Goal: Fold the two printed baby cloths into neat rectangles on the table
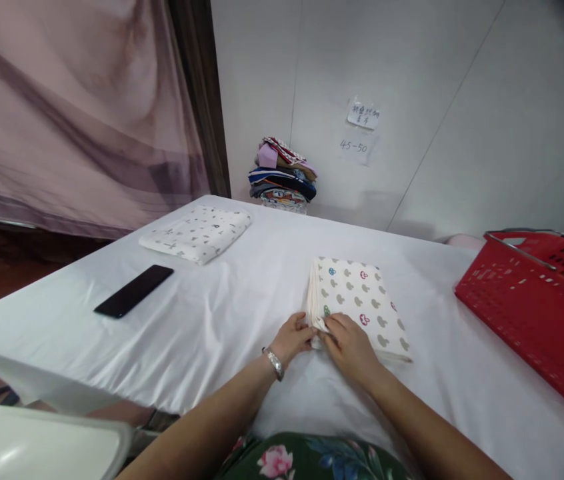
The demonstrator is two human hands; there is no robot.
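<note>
A folded white cloth (pixel 362 300) printed with grey, red, blue and green mushroom-like shapes lies flat in front of me on the white-covered table. My left hand (pixel 296 339), with a silver bracelet at the wrist, is at the cloth's near left corner, its fingers curled against the edge. Just beside it, my right hand (pixel 347 343) pinches the same corner, lifting a small fold of fabric between thumb and fingers. The two hands nearly touch. Layered folds show along the cloth's left side.
A second folded white patterned cloth (pixel 197 233) and a black phone (pixel 135 291) lie to the left on the table (pixel 252 267). A red plastic basket (pixel 532 307) stands at the right. Stacked fabrics (pixel 285 175) rise behind the far edge. A white chair (pixel 42 443) is at lower left.
</note>
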